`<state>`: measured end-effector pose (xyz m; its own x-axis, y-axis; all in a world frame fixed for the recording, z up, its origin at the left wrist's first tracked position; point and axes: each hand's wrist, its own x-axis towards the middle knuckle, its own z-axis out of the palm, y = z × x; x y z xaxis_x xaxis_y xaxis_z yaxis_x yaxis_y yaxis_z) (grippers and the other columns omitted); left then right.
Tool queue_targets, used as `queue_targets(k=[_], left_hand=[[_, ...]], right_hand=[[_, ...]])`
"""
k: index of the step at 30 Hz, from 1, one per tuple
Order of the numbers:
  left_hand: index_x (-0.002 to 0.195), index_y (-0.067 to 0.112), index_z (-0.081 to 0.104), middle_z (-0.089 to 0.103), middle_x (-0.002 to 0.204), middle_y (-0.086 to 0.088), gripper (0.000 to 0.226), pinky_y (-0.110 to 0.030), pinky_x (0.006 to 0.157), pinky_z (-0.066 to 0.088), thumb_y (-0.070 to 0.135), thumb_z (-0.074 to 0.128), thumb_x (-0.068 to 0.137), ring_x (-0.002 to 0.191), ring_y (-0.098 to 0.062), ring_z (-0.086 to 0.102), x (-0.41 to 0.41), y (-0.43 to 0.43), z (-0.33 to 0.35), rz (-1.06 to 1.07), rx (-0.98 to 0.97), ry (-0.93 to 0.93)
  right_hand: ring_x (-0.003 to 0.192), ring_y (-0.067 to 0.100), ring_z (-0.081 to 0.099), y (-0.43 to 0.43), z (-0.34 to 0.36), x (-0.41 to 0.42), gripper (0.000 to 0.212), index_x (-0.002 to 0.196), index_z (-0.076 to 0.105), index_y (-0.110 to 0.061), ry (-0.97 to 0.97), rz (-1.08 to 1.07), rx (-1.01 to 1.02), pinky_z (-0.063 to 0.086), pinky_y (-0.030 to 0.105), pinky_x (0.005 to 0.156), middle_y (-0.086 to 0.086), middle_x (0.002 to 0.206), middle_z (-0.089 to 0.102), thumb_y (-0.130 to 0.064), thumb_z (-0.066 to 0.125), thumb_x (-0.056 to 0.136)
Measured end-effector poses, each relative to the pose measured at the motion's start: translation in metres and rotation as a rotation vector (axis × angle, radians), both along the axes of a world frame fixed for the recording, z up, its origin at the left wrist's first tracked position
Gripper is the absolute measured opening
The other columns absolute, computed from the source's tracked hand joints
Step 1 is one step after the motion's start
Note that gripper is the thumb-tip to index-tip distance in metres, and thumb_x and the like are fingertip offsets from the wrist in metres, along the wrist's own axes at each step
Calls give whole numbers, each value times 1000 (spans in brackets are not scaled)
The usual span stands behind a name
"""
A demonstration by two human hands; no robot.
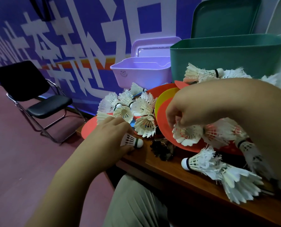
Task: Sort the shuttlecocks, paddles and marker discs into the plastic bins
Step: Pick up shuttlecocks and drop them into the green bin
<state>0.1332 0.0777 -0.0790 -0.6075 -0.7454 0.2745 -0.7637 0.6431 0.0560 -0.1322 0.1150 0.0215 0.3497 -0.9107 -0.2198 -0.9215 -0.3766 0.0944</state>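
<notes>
Pale trousers [133, 202] fill the bottom edge, below the wooden table [169, 169]. The right hand [182, 110] reaches in from the right, its forearm hiding part of the pile, fingertips pinching the feathers of a shuttlecock [187, 134] that lies on an orange marker disc [165, 133]. The left hand [113, 133] curls around a second shuttlecock [131, 140], cork end pointing right, at the table's near edge. A dark object [162, 149] between the hands is hard to make out. Behind the pile, the green bin [226, 58] hides its inside; the purple bin [141, 74] stands open.
</notes>
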Motion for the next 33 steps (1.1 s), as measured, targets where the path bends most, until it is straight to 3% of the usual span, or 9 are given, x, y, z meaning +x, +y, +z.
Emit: queue_targets(k=[4, 7, 13, 17, 19, 22, 27, 30, 33], left_hand=[[109, 38, 62, 56, 108, 19, 33, -32, 87, 45, 57, 76, 86, 102, -9, 50, 2, 9, 7, -37, 4, 80], [106, 41, 57, 55, 105, 21, 31, -36, 82, 51, 53, 76, 84, 99, -5, 53, 6, 16, 22, -48, 28, 138], [105, 43, 61, 64, 100, 27, 28, -17, 68, 48, 54, 77, 84, 91, 2, 64, -5, 10, 59, -54, 58, 311], [105, 39, 62, 67, 94, 24, 28, -10, 65, 48, 58, 71, 86, 84, 5, 66, -34, 0, 80, -48, 70, 467], [102, 37, 63, 68, 90, 19, 25, -19, 61, 54, 58, 69, 88, 77, -3, 69, -55, -4, 90, -79, 116, 561], [102, 30, 64, 70, 88, 7, 26, -22, 49, 53, 53, 68, 92, 65, -12, 70, -90, -16, 106, -105, 221, 697], [106, 23, 64, 71, 95, -3, 40, -43, 67, 65, 60, 67, 92, 67, -18, 75, -158, -55, 138, -85, 303, 770], [101, 10, 71, 73, 97, -16, 46, -39, 67, 66, 55, 69, 93, 77, -29, 76, -205, -83, 160, -68, 417, 833], [97, 3, 69, 72, 99, -18, 45, -28, 58, 62, 48, 72, 93, 81, -34, 78, -245, -113, 171, -18, 530, 889]], right_hand=[[69, -5, 56, 4, 11, -4, 19, 97, 70, -52, -85, -12, -52, 44, 26, 64, -32, 74, 62, -33, 66, 95], [76, -4, 60, 10, 26, -9, 17, 98, 70, -52, -195, -32, -141, 53, 32, 75, -27, 82, 66, -37, 67, 94], [73, 0, 66, 20, 58, -35, 17, 98, 75, -47, -372, -231, -325, 53, 30, 72, -22, 87, 73, -31, 71, 93], [64, 15, 74, 27, 76, -66, 14, 92, 76, -40, -620, -480, -457, 61, 37, 63, -3, 86, 77, -27, 74, 96], [71, 26, 75, 30, 82, -82, 12, 95, 76, -36, -754, -592, -517, 64, 44, 68, 7, 89, 77, -24, 74, 98], [70, 23, 71, 31, 87, -108, 14, 102, 76, -29, -910, -721, -616, 57, 33, 60, 9, 88, 72, -16, 70, 101], [69, 23, 75, 29, 85, -142, 33, 106, 75, -32, -1042, -902, -811, 62, 35, 62, 8, 88, 73, -4, 60, 100], [82, 31, 77, 23, 80, -157, 45, 111, 76, -34, -1016, -934, -908, 65, 47, 80, 8, 95, 76, -1, 54, 91], [89, 27, 71, 18, 78, -161, 46, 125, 75, -29, -972, -908, -945, 54, 34, 73, 7, 109, 76, 0, 61, 92]])
